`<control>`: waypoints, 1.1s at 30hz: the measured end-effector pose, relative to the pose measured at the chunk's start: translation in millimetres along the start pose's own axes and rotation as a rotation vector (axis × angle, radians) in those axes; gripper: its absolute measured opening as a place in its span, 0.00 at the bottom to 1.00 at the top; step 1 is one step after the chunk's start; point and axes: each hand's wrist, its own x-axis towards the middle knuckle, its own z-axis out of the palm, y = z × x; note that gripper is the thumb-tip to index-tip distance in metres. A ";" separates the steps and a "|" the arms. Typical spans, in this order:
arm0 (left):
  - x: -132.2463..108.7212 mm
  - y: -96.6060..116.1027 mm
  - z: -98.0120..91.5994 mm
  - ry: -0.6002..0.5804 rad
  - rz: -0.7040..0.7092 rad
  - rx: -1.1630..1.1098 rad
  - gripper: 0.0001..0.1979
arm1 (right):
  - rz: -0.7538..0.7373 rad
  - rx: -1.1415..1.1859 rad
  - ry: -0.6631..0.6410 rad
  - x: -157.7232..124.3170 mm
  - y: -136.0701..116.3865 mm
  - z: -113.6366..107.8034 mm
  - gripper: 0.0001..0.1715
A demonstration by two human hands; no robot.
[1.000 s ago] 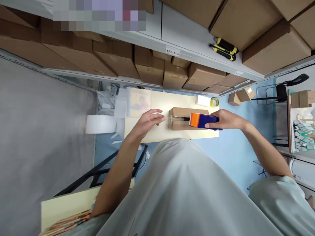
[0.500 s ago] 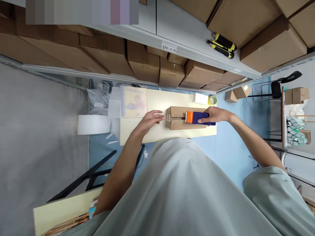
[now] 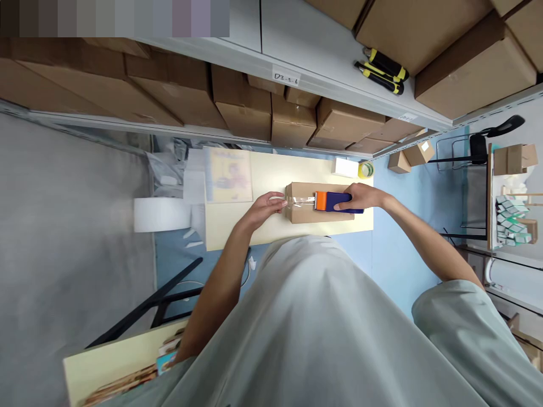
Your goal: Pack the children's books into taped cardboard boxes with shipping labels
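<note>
A long cardboard box (image 3: 301, 214) lies on the pale yellow tabletop (image 3: 271, 169) in front of me. Clear tape (image 3: 302, 200) runs along the top seam at its left end. My right hand (image 3: 358, 196) grips an orange and dark blue tape dispenser (image 3: 335, 202), whose toothed orange end faces left over the box top. At the left end of the box is my left hand (image 3: 268, 208), its fingers stretched toward the box edge and holding nothing I can see. Whether those fingertips press on the tape I cannot tell.
Behind the table stands a shelf (image 3: 322, 90) with several cardboard boxes and yellow-black utility knives (image 3: 382, 73). A white box (image 3: 345, 167) and a tape roll (image 3: 365, 169) sit at the back right corner. A white roll (image 3: 162, 215) is on the left.
The tape dispenser in my right hand has moved a little left over the box. More shiny tape shows on the seam, and my left hand has come closer to the box end.
</note>
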 end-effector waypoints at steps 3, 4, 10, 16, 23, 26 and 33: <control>4.7 -2.7 4.8 -0.003 0.018 0.015 0.40 | 0.000 0.002 0.007 1.8 -0.2 1.1 0.36; 5.8 -3.5 5.7 0.009 0.026 0.028 0.40 | -0.001 0.006 0.007 2.1 -0.1 1.4 0.36; 10.4 -18.6 5.4 0.175 -0.004 0.156 0.39 | 0.010 0.005 0.007 3.5 -0.9 3.5 0.35; -2.2 -36.1 9.6 0.388 -0.033 0.268 0.34 | -0.002 -0.034 0.007 3.0 1.0 3.7 0.37; -45.7 8.1 70.6 0.207 0.550 0.893 0.72 | -0.003 -0.046 0.006 3.7 2.7 1.3 0.38; -41.5 18.0 98.2 0.014 0.605 1.177 0.80 | -0.006 -0.041 -0.005 5.7 4.7 -0.9 0.39; -30.0 11.6 107.6 0.060 0.582 1.369 0.69 | -0.096 0.096 -0.054 5.9 18.7 -2.9 0.40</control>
